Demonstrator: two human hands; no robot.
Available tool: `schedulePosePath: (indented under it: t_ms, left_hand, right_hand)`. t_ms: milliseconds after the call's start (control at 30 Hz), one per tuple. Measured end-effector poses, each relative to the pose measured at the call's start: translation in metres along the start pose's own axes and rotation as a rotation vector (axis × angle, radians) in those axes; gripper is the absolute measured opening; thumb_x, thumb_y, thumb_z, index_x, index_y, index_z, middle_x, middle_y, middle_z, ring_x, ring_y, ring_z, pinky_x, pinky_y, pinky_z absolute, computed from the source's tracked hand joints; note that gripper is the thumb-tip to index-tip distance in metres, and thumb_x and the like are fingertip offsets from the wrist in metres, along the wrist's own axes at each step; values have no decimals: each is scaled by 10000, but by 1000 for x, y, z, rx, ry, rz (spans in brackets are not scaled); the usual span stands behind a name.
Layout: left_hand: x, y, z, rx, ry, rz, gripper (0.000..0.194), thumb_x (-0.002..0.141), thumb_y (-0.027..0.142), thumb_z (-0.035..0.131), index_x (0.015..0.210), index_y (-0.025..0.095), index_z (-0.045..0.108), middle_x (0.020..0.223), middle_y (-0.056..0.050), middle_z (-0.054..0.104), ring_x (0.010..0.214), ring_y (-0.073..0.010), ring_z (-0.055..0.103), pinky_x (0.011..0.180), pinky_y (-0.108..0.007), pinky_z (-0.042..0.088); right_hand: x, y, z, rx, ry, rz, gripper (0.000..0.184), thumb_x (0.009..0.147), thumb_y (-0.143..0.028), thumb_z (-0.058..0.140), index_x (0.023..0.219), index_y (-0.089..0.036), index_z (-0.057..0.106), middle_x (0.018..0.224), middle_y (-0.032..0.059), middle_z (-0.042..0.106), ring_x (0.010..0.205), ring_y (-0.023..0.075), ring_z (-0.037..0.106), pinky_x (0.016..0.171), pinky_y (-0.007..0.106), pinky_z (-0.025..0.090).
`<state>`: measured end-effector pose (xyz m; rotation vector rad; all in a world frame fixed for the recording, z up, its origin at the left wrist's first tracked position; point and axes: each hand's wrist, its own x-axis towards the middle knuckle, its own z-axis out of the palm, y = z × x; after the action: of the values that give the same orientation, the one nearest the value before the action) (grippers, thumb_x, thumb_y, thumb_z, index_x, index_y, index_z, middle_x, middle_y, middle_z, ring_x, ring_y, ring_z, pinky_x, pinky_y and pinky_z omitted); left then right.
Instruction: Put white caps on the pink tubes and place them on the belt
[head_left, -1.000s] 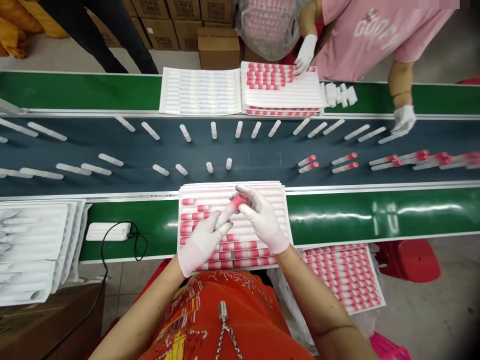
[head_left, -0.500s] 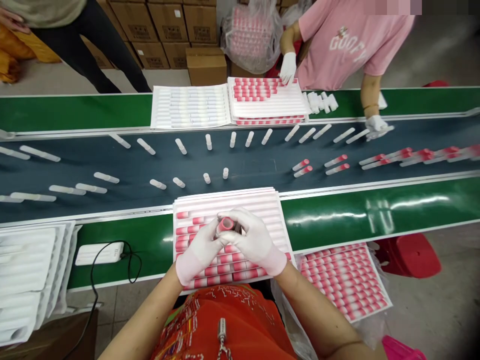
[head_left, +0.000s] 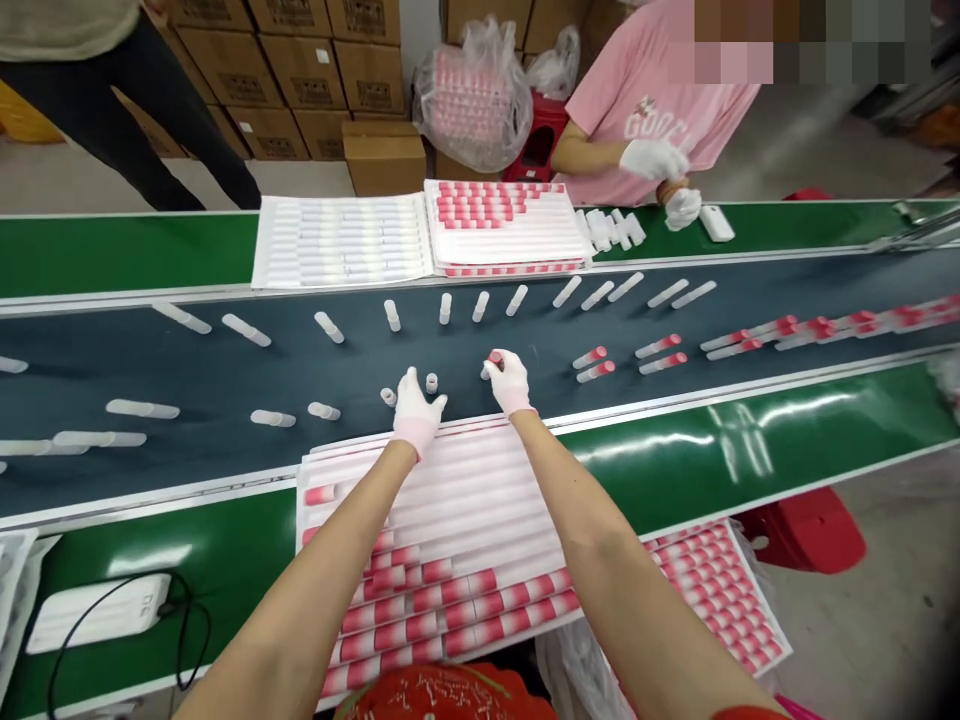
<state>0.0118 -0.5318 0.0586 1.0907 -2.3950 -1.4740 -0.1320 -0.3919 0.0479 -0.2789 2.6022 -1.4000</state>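
My right hand (head_left: pixel 510 383), in a white glove, is stretched out over the dark conveyor belt (head_left: pixel 225 370) and is closed on a white tube with a pink cap (head_left: pixel 493 358), held upright at the belt's surface. My left hand (head_left: pixel 415 408), also gloved, reaches onto the belt's near edge with its thumb spread, between two short white tubes (head_left: pixel 431 382) that stand there; nothing shows in it. Under my forearms lies a stack of white trays (head_left: pixel 465 490) with rows of pink caps in the near grooves.
White tubes stand in rows along the belt, and capped tubes (head_left: pixel 596 363) are to the right. Across it, a person in a pink shirt (head_left: pixel 660 110) has gloved hands together beside two trays (head_left: pixel 502 225). A white power bank (head_left: pixel 97 610) sits left; another cap tray (head_left: pixel 712 590) sits lower right.
Both hands left the near tray, where they were joining the pink cap and tube, and reached forward onto the belt. The right hand carried the capped tube there. The view tilted up.
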Motion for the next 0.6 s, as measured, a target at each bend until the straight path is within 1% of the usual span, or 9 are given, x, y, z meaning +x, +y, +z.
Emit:
schedulePosePath:
  t_ms: [67,133,200,267,300,367,433,500,600]
  left_hand:
    - [14,5,12,-19,-22,29,614,764,147,704,1350,131,523,1434,-218,474,1399,-366,435,1205,-506,302]
    - [23,7,18,-56,-63,45,385,783,107,650,1164,154,624,1273,-167,587,1255,-319,556,1160,-480,361]
    - [26,6,17,-66,-84,28,223,817,101,606,1024,175,648,1092,-111,654,1121,-273,615,1135,-463,380]
    - [19,3,5,-63,-69,2,168,861,136,589,1013,186,638,965,-69,672,1041,-247,635,1120,-465,386]
    - [11,2,-6,-74,-49,-8,173,886,166,580,1050,188,626,924,-54,672,1000,-235,644,1101,-461,402]
    - [-16,-3,-36,-137,1,-6,226,935,237,544,1154,198,587,902,-36,668,923,-204,654,1029,-427,463]
    - [-55,-13,-76,-222,49,10,289,973,297,492,1246,217,543,933,-32,662,881,-177,655,949,-389,509]
    - [-99,-27,-116,-215,85,-5,318,984,332,471,1282,240,535,929,-34,651,874,-184,651,923,-408,520]
    - [-159,-49,-162,-133,93,-88,344,962,390,519,1265,234,564,1001,-62,659,925,-226,651,962,-465,507]
  right_hand:
    - [5,11,-1,-13,-9,34,308,817,-223,591,1101,-115,649,1031,78,647,814,151,629,921,333,517]
    - [-4,13,-10,-53,12,58,514,769,-250,676,1256,-103,597,1153,109,622,839,156,622,932,346,519]
    - [-27,8,-24,-122,49,12,708,730,-288,748,1381,-120,527,1233,126,586,835,169,616,927,377,527]
    - [-68,-5,-34,-191,3,-139,675,795,-324,721,1419,-170,515,1224,112,587,852,190,619,914,399,530]
    - [-96,-13,-37,-212,-85,-242,564,866,-317,656,1405,-202,537,1193,99,601,897,206,623,918,397,527]
    - [-159,-31,-31,-265,-447,-470,352,956,-286,551,1295,-224,623,1073,88,644,933,226,623,891,385,526]
    - [-222,-46,-13,-360,-812,-670,309,1002,-289,503,1282,-246,627,1046,86,659,929,233,619,837,380,530]
    - [-269,-54,11,-503,-991,-779,327,1000,-291,523,1311,-225,598,1072,112,659,935,256,622,787,397,535]
    - [-297,-58,35,-671,-1056,-760,403,956,-122,511,1352,-177,561,1035,138,667,899,264,637,746,406,540]
